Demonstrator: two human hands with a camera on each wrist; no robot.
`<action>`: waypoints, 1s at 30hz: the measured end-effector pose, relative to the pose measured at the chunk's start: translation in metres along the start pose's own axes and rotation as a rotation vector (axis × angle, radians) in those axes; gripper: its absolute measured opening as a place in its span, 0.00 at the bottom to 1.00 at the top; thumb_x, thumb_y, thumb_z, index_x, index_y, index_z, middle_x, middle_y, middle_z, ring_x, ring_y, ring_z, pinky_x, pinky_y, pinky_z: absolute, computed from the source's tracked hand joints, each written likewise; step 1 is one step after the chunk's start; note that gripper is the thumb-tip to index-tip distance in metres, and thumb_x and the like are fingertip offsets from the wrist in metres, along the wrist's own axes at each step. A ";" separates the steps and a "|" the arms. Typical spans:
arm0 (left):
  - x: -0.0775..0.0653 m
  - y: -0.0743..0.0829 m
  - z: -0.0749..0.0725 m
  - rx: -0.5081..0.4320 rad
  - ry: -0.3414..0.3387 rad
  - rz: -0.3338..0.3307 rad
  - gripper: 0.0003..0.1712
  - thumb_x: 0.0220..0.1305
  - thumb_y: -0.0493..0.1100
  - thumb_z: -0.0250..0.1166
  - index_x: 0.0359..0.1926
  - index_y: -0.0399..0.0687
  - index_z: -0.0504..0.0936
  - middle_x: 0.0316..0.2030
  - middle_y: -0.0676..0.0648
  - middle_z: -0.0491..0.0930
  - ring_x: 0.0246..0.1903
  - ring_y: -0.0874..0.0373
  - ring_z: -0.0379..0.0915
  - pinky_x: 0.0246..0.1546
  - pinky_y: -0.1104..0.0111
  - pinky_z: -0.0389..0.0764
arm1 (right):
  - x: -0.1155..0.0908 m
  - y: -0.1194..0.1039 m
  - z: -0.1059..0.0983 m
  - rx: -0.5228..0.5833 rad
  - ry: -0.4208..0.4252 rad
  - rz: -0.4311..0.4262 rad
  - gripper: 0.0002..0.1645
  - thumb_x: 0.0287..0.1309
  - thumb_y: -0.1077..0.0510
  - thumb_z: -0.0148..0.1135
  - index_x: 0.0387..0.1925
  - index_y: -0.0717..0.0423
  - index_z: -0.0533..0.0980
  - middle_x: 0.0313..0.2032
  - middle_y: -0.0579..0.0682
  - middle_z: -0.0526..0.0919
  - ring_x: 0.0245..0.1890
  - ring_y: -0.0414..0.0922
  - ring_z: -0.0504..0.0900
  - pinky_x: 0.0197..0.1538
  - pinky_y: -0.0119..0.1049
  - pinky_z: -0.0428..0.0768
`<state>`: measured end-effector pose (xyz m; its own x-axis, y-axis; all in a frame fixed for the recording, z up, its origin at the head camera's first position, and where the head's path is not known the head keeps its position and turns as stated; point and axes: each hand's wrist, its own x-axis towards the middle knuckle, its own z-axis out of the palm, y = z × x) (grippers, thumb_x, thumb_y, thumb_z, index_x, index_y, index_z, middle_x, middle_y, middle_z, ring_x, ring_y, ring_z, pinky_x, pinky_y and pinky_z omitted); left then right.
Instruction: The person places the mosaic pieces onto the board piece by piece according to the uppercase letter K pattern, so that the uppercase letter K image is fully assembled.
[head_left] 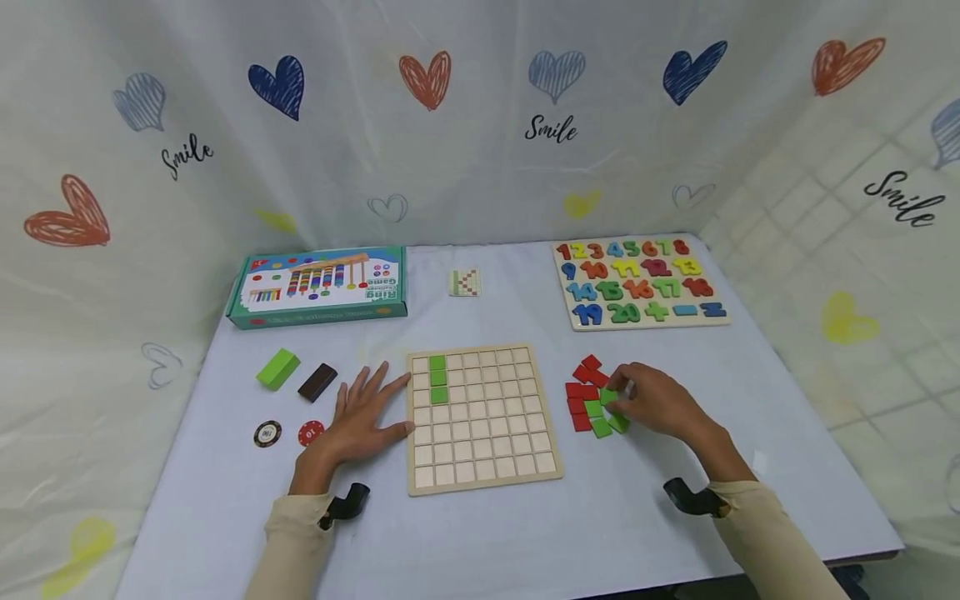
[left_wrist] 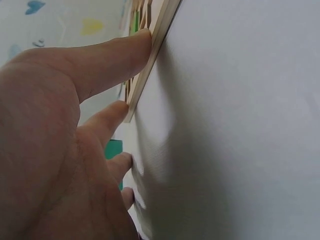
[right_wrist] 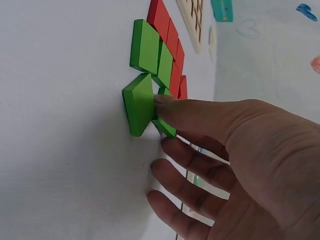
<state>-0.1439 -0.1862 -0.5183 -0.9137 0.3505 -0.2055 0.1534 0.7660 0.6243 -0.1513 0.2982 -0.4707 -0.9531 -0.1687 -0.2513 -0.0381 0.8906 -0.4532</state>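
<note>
A wooden grid board (head_left: 483, 491) lies flat on the table, with a column of green tiles (head_left: 438, 378) in its second column. My left hand (head_left: 362, 429) is spread at the board's left side, thumb and index fingertips touching the frame (left_wrist: 145, 75). To the right of the board, my right hand (head_left: 652, 402) pinches a green tile (right_wrist: 166, 127) between thumb and index finger; the thumb partly covers it. Another green tile (right_wrist: 140, 105) leans tilted right beside the thumb. More green tiles (right_wrist: 146, 46) and several red tiles (head_left: 577, 404) lie in a loose cluster there.
A game box (head_left: 318, 312) and a small patterned card (head_left: 465, 283) lie at the back. A number puzzle board (head_left: 645, 323) sits back right. Left of my left hand are a green block (head_left: 277, 369), a dark block (head_left: 317, 382), a black chip (head_left: 267, 433) and a red chip (head_left: 310, 432).
</note>
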 end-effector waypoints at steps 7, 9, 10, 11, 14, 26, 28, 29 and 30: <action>0.000 -0.001 -0.002 -0.001 0.037 0.029 0.47 0.69 0.60 0.67 0.83 0.57 0.61 0.85 0.37 0.42 0.83 0.31 0.26 0.75 0.30 0.24 | 0.000 -0.002 -0.003 0.026 0.002 -0.007 0.20 0.58 0.56 0.79 0.49 0.58 0.81 0.40 0.51 0.85 0.43 0.49 0.81 0.41 0.41 0.85; 0.000 -0.002 -0.001 -0.009 0.039 0.031 0.47 0.68 0.60 0.68 0.83 0.57 0.61 0.85 0.37 0.42 0.83 0.31 0.26 0.75 0.31 0.24 | 0.001 -0.002 -0.004 0.024 0.000 -0.015 0.19 0.59 0.56 0.78 0.49 0.58 0.81 0.40 0.50 0.85 0.42 0.49 0.81 0.41 0.40 0.85; 0.000 -0.003 -0.001 -0.013 0.037 0.030 0.48 0.68 0.61 0.68 0.83 0.57 0.61 0.85 0.37 0.41 0.83 0.32 0.25 0.76 0.31 0.23 | 0.000 -0.002 -0.004 0.022 -0.004 -0.016 0.19 0.60 0.56 0.77 0.49 0.58 0.81 0.39 0.50 0.85 0.42 0.48 0.81 0.41 0.41 0.85; 0.000 -0.003 -0.001 -0.014 0.038 0.033 0.48 0.68 0.61 0.68 0.83 0.57 0.61 0.85 0.37 0.41 0.83 0.32 0.25 0.76 0.31 0.23 | 0.000 -0.002 -0.005 0.021 -0.008 -0.015 0.18 0.60 0.57 0.77 0.49 0.57 0.81 0.39 0.50 0.85 0.42 0.48 0.81 0.41 0.41 0.85; 0.000 -0.004 0.001 -0.013 0.036 0.032 0.48 0.68 0.61 0.68 0.83 0.57 0.61 0.85 0.37 0.42 0.83 0.31 0.26 0.75 0.30 0.24 | -0.001 -0.001 -0.006 0.020 -0.022 -0.017 0.17 0.61 0.57 0.75 0.49 0.57 0.83 0.39 0.49 0.86 0.43 0.48 0.81 0.43 0.43 0.86; 0.001 -0.005 0.005 0.008 0.032 0.004 0.48 0.68 0.61 0.68 0.84 0.59 0.60 0.86 0.40 0.41 0.84 0.35 0.24 0.77 0.33 0.23 | -0.005 -0.001 -0.010 0.023 -0.048 0.002 0.13 0.67 0.55 0.72 0.47 0.58 0.83 0.40 0.51 0.86 0.42 0.48 0.81 0.42 0.44 0.86; 0.000 -0.003 0.003 0.000 0.032 0.009 0.48 0.68 0.60 0.68 0.83 0.58 0.61 0.86 0.39 0.41 0.83 0.33 0.25 0.76 0.32 0.24 | -0.006 0.001 -0.012 0.023 -0.041 0.007 0.13 0.67 0.55 0.72 0.47 0.58 0.83 0.40 0.51 0.86 0.41 0.48 0.81 0.41 0.43 0.86; 0.000 -0.002 0.003 0.001 0.034 0.012 0.48 0.68 0.60 0.68 0.83 0.58 0.61 0.86 0.38 0.42 0.83 0.33 0.25 0.76 0.32 0.24 | -0.006 0.001 -0.012 0.021 -0.034 0.005 0.13 0.67 0.55 0.72 0.47 0.58 0.83 0.40 0.51 0.86 0.41 0.48 0.81 0.41 0.42 0.86; 0.000 -0.002 0.002 0.000 0.034 0.011 0.48 0.68 0.60 0.68 0.83 0.58 0.61 0.86 0.38 0.41 0.83 0.33 0.25 0.76 0.32 0.24 | -0.005 0.001 -0.013 0.023 -0.025 -0.001 0.13 0.67 0.55 0.71 0.47 0.59 0.83 0.40 0.51 0.86 0.41 0.48 0.81 0.40 0.42 0.85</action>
<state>-0.1439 -0.1866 -0.5212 -0.9242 0.3404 -0.1730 0.1636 0.7623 0.6262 -0.1502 0.3058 -0.4586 -0.9453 -0.1798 -0.2721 -0.0315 0.8808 -0.4725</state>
